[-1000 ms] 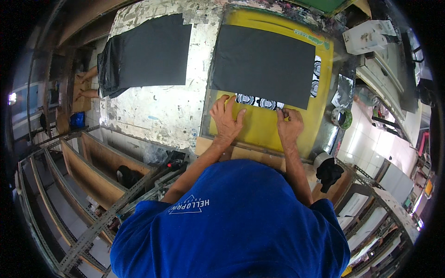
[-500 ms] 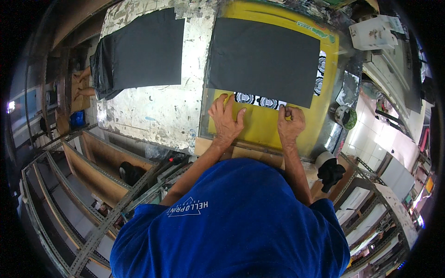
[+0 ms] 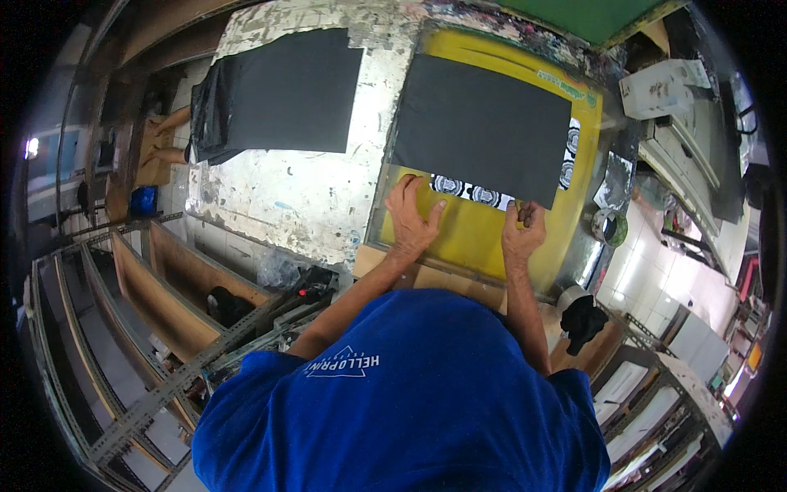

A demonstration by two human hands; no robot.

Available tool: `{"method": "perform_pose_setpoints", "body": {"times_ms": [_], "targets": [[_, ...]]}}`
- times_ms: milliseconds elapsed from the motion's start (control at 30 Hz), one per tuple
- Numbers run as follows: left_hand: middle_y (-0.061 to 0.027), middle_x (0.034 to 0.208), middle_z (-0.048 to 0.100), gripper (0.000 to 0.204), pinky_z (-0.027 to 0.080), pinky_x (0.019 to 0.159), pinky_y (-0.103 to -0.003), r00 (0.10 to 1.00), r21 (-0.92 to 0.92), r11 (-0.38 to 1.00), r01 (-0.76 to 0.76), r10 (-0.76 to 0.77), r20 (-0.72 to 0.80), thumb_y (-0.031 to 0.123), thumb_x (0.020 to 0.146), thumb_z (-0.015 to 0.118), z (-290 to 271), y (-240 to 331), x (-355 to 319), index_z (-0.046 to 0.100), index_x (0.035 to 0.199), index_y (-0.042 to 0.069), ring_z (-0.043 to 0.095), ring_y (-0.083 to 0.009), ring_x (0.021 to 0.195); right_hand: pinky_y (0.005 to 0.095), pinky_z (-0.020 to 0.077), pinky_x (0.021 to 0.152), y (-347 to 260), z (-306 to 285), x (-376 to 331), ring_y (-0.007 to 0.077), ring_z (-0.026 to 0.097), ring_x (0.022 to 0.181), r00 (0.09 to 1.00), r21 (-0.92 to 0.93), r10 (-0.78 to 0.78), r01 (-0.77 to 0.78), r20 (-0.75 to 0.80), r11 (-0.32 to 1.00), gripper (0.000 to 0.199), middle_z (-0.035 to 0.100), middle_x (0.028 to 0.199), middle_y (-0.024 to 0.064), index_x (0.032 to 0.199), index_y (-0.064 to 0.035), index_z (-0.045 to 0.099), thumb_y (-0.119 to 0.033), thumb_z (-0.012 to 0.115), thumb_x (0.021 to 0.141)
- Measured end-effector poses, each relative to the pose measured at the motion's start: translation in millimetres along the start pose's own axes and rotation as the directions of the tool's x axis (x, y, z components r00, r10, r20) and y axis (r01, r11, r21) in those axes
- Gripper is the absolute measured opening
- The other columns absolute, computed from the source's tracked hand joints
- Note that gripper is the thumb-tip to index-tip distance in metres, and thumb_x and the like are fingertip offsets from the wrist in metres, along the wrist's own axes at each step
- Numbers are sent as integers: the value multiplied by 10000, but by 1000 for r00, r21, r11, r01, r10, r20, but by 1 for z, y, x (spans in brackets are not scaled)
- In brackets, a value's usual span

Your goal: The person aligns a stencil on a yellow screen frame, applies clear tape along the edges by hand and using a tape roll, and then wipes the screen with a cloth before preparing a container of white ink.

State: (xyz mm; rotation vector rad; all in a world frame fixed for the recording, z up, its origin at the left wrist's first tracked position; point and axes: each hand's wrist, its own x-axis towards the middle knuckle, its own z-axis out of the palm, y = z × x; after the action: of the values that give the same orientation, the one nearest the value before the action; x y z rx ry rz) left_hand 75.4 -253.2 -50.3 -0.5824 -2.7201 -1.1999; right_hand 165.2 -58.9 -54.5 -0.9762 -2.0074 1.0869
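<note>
A black sheet lies over a yellow screen-like panel in front of me. White strips with round black prints show past its near edge and its right edge. My left hand is open, thumb and fingers spread, its fingertips by the near left part of the sheet. Along the same edge, toward the right corner, my right hand is closed in a pinch at the black sheet's border. Exactly what lies between those fingertips is partly hidden.
Another black sheet, bunched at its left end, lies on a paint-stained white board. Another person's hands show at far left. A roll of tape and a container with black cloth stand right. Metal-framed shelving flanks me.
The whole view has shifted, so the table sits lower and further right in the picture. Both hands stay at the sheet's near edge with almost the same pose.
</note>
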Motion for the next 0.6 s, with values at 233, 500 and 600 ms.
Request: {"method": "perform_pose_setpoints", "body": {"times_ms": [233, 500, 600], "targets": [[-218, 1320, 505, 610, 315, 1041, -508, 999, -53, 999, -3, 1, -42, 298, 812, 764, -2, 1, -2, 526, 1300, 18, 466, -389, 1240, 309, 475, 579, 4, 0, 2, 156, 568, 580, 999, -102, -29, 31, 21, 994, 197, 595, 662, 57, 854, -16, 628, -115, 782, 783], [-204, 1263, 531, 585, 414, 948, -457, 991, -238, 970, 39, -67, -112, 309, 813, 778, -4, -4, 1, 548, 1252, -1, 545, -366, 1106, 295, 478, 592, 22, 5, 1, 127, 550, 594, 996, -103, -76, 71, -50, 992, 202, 595, 669, 38, 846, -18, 620, -166, 757, 837], [-182, 1209, 541, 587, 455, 891, -431, 952, -403, 891, 210, -281, -124, 334, 811, 785, -10, -6, 17, 558, 1233, -6, 562, -356, 1054, 293, 474, 581, 19, 4, 0, 127, 549, 593, 998, -81, -47, 44, -33, 996, 204, 603, 676, 39, 844, -13, 617, -167, 752, 849]]}}
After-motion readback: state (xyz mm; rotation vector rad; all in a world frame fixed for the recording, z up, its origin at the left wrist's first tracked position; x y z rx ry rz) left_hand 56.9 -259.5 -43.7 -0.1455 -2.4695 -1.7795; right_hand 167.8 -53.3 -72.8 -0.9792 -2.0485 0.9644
